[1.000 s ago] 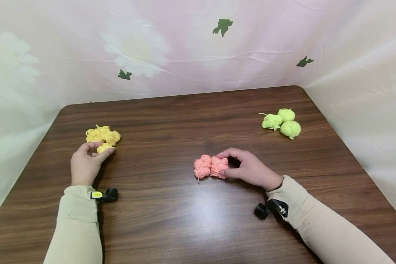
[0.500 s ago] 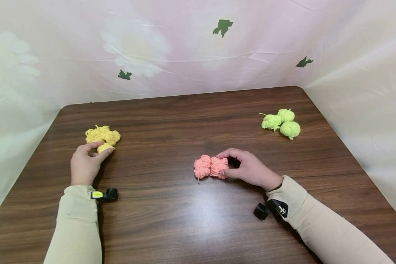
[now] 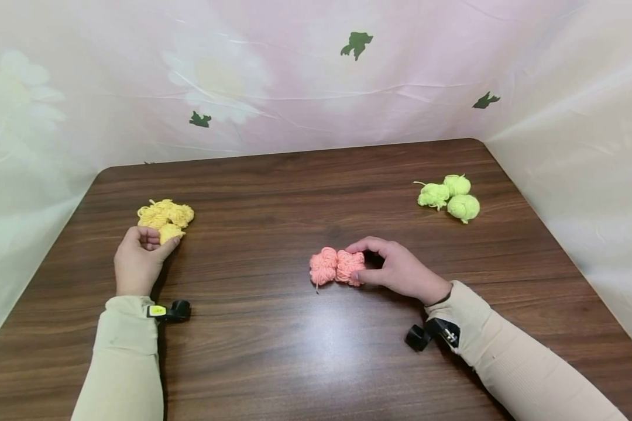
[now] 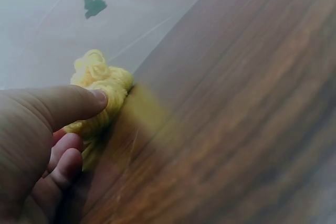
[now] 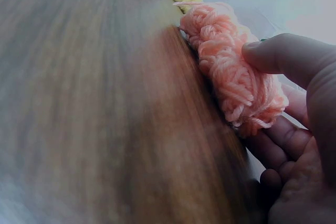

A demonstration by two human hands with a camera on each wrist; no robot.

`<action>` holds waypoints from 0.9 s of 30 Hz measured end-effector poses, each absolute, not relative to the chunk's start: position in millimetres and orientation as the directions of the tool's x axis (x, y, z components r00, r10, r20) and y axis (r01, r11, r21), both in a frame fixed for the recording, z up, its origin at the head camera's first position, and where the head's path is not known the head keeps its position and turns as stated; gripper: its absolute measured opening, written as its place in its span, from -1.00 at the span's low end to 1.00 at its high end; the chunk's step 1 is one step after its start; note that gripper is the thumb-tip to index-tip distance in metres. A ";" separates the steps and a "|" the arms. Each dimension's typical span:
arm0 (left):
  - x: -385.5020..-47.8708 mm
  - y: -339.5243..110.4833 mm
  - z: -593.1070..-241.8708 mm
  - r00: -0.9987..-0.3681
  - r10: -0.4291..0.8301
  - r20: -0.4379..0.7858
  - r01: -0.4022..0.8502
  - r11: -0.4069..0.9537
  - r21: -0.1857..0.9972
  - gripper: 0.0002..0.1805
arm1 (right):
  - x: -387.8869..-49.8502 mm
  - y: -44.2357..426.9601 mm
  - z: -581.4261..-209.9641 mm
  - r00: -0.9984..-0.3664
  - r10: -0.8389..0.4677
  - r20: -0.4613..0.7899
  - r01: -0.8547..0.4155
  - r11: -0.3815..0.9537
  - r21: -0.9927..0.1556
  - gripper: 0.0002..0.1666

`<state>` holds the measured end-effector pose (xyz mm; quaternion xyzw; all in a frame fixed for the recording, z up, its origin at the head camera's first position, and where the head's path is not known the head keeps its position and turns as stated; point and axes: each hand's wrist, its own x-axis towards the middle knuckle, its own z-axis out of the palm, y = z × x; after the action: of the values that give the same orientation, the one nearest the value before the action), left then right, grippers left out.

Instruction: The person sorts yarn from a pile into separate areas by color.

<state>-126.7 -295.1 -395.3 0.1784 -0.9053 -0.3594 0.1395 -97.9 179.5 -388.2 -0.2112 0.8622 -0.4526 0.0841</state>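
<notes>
In the head view my left hand is at the left of the table, its thumb and fingers around the nearest yellow yarn ball. Two other yellow yarn balls lie just behind it, touching or nearly so. The left wrist view shows my thumb pressed against the yellow yarn, with some fingers curled below. Near the middle, my right hand holds the right one of two pink yarn balls between thumb and fingers. The other pink ball sits against its left side, a short yarn tail trailing from it.
Three light green yarn balls lie grouped at the back right of the dark wooden table. A pale floral cloth hangs behind the table and along its sides. Each wrist carries a small black camera mount.
My left hand and the yellow ball it holds have shifted slightly right, and its fingers now cover less of that ball. The right hand and the pink balls stay where they were.
</notes>
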 end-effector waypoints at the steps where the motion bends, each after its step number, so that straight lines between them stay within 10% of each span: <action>1: -126.4 -294.8 -395.7 -0.894 -0.428 0.135 -0.220 0.680 0.700 -0.52 | -97.9 179.4 -388.3 -0.897 -0.440 0.046 -0.288 0.500 -0.817 -0.53; 14: -114.4 -268.9 -401.7 -0.899 -0.375 0.227 -0.086 0.659 0.747 -0.66 | -98.3 179.5 -387.9 -0.896 -0.442 0.047 -0.289 0.498 -0.818 -0.54; 27: -113.0 -233.1 -404.0 -0.967 -0.041 0.250 0.172 0.618 0.767 -0.75 | -98.1 179.6 -387.4 -0.894 -0.445 0.051 -0.294 0.497 -0.816 -0.54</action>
<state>-113.0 -233.1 -404.0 -0.0365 -0.8911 -0.4354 0.1223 -98.1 179.6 -387.4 -0.2147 0.8612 -0.4531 0.0835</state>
